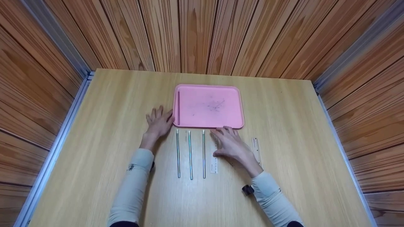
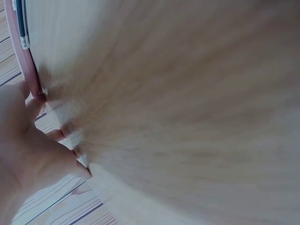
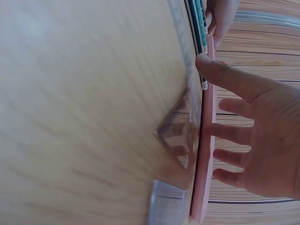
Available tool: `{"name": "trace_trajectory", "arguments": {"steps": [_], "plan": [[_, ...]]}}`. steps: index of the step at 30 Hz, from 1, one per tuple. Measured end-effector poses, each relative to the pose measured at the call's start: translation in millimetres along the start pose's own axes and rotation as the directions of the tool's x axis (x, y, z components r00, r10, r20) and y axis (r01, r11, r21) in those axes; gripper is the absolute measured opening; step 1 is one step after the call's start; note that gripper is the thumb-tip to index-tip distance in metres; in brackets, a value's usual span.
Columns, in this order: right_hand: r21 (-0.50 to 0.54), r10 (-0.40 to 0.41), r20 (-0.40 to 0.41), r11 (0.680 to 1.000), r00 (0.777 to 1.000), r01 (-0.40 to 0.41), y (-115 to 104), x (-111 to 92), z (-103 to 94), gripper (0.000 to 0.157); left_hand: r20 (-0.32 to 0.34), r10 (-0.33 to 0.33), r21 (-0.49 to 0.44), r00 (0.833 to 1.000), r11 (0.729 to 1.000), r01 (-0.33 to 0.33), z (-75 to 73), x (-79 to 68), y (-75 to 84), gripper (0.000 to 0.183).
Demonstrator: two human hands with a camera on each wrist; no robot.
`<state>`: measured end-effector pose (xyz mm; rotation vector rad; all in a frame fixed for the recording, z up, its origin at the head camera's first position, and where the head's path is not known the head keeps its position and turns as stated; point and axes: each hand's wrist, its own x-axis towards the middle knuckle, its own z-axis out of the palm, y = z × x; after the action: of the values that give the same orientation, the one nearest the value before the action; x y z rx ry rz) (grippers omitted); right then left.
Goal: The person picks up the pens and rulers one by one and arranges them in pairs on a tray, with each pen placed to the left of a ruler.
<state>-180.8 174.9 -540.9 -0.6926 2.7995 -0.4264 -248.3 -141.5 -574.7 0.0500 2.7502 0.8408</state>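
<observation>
A pink tray [image 1: 210, 123] lies flat with one pencil [image 1: 179, 107] along its left inner side. My left hand [image 1: 159, 124] is at the tray's front left corner, fingers spread on the table, thumb side at the rim. My right hand [image 1: 232, 145], fingers apart, reaches over the tray's front edge. Below it a clear ruler [image 1: 214, 165] is partly covered. In the right wrist view a transparent set square [image 3: 176, 129] lies beside that ruler, under the palm. Three pencils [image 1: 190, 154] stand in a row before the tray, eraser ends toward it.
Another clear ruler [image 1: 256, 146] lies to the right, partly behind the right wrist. The wooden table [image 1: 94, 176] is bounded by plank walls [image 1: 195, 34] at the back and both sides, with metal rails [image 1: 60, 138] along the sides.
</observation>
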Motion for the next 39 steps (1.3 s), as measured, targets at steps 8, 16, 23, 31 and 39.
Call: {"name": "trace_trajectory", "arguments": {"steps": [8,16,23,31,39], "plan": [[-0.036,0.014,0.025,0.999,1.0,-0.013,-4,-1,1.0,0.093,0.001,0.001,-0.001,1.0,1.0,-0.001,-0.5,-0.4,-0.7,0.057],[-0.064,0.022,0.049,0.998,0.999,-0.019,-8,3,-1.6,0.089,-0.014,0.009,0.025,1.0,1.0,-0.009,0.7,-0.7,-0.9,0.058],[-0.032,0.027,0.086,0.999,0.996,-0.024,-9,11,-4.5,0.093,-0.01,0.01,0.012,1.0,1.0,-0.01,0.7,0.8,-2.0,0.058],[0.038,0.026,0.12,0.999,0.992,-0.031,-6,18,-5.0,0.102,-0.006,0.015,-0.006,1.0,1.0,-0.015,0.4,-1.0,-0.8,0.057],[0.135,0.031,0.124,0.99,0.992,-0.048,-2,16,-6.3,0.089,-0.006,0.009,-0.008,1.0,1.0,-0.009,-0.8,-1.0,-1.4,0.057]]}}
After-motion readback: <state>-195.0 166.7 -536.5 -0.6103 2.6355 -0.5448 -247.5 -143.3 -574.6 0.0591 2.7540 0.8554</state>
